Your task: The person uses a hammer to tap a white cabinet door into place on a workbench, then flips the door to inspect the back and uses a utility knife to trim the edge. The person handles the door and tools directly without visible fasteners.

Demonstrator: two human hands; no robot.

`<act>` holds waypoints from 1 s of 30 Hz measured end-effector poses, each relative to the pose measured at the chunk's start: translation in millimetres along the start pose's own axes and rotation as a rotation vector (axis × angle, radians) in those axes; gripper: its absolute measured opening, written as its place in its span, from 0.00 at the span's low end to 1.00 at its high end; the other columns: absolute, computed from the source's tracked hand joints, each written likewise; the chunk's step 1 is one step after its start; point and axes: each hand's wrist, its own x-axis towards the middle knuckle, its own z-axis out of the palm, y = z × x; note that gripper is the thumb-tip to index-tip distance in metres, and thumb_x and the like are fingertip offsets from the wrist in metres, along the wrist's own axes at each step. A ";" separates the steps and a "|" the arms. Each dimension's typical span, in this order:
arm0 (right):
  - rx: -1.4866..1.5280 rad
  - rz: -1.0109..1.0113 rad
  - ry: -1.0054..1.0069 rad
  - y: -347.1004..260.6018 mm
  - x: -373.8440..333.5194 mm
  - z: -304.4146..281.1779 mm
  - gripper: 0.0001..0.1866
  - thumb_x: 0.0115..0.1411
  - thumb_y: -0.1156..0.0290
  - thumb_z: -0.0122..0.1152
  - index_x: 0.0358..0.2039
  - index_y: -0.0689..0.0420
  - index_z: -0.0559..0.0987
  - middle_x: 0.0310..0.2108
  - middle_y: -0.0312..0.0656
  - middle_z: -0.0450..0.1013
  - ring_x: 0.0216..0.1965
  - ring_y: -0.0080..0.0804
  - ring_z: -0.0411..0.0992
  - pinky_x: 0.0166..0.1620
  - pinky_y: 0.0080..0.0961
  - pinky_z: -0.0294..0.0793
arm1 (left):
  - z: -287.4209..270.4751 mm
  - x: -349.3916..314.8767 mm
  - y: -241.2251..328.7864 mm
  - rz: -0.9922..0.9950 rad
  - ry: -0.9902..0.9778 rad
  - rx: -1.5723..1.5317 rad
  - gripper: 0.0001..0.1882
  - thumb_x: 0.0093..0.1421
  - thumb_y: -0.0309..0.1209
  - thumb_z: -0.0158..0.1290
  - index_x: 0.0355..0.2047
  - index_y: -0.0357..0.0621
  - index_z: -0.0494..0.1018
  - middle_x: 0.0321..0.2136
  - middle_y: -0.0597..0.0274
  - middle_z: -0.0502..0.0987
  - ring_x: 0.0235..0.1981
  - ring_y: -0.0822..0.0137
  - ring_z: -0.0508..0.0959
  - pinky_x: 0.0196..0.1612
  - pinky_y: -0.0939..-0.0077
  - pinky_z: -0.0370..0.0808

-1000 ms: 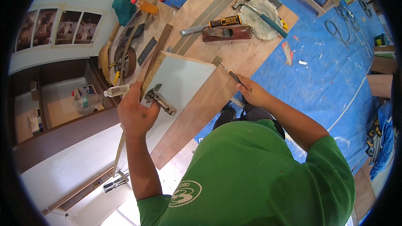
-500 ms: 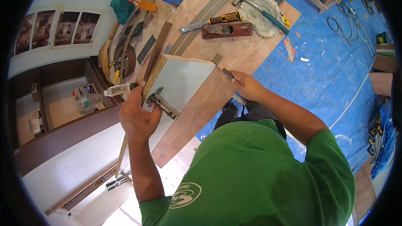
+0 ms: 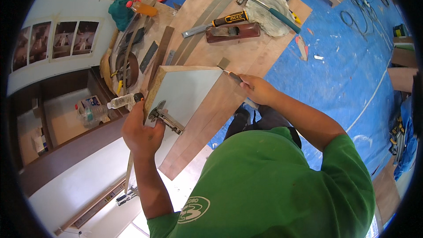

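A pale panel (image 3: 187, 87) with a raw chipboard edge stands tilted over the wooden bench, and a metal cabinet hinge (image 3: 166, 119) is fixed to its face. My left hand (image 3: 143, 132) is closed round the panel's left edge, thumb beside the hinge; the fingers behind it are hidden. In my right hand (image 3: 258, 90) is a putty knife (image 3: 235, 77) with an orange and black handle, gripped by the fingers. Its flat blade meets the panel's far right corner, along the top edge.
Beyond the panel, a chisel (image 3: 231, 19), a wooden hand plane (image 3: 233, 32), a hammer (image 3: 277, 16) and a pale cloth (image 3: 267, 23) lie on the bench (image 3: 198, 48). Bottles and strips crowd the left. Dark open shelving (image 3: 66, 99) stands left; blue sheeting (image 3: 326, 83) covers the floor right.
The whole view has shifted slightly, so bench tools appear a little further left. My left hand and the panel sit slightly lower and left; the putty knife stays at the corner.
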 end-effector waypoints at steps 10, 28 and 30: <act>-0.035 0.038 -0.053 -6.7 -3.7 -10.0 0.22 0.69 0.71 0.48 0.62 0.62 0.71 0.42 0.60 0.75 0.43 0.57 0.75 0.49 0.43 0.74 | 6.8 2.8 -2.8 0.036 0.048 -0.052 0.25 0.45 0.29 0.70 0.44 0.33 0.77 0.29 0.47 0.81 0.27 0.52 0.82 0.34 0.68 0.78; -0.064 0.149 -0.129 -15.5 4.4 -16.6 0.24 0.71 0.71 0.47 0.65 0.62 0.69 0.46 0.60 0.76 0.48 0.57 0.76 0.53 0.40 0.74 | 9.1 4.2 7.3 0.064 0.072 0.024 0.24 0.45 0.28 0.71 0.42 0.36 0.76 0.27 0.50 0.80 0.25 0.52 0.80 0.32 0.69 0.77; -0.045 0.190 -0.134 -14.4 3.5 -12.8 0.24 0.71 0.70 0.47 0.65 0.63 0.69 0.46 0.59 0.76 0.48 0.56 0.76 0.52 0.40 0.74 | 8.0 4.7 7.1 0.076 0.067 0.049 0.25 0.45 0.28 0.72 0.42 0.35 0.76 0.27 0.49 0.80 0.25 0.51 0.80 0.31 0.67 0.77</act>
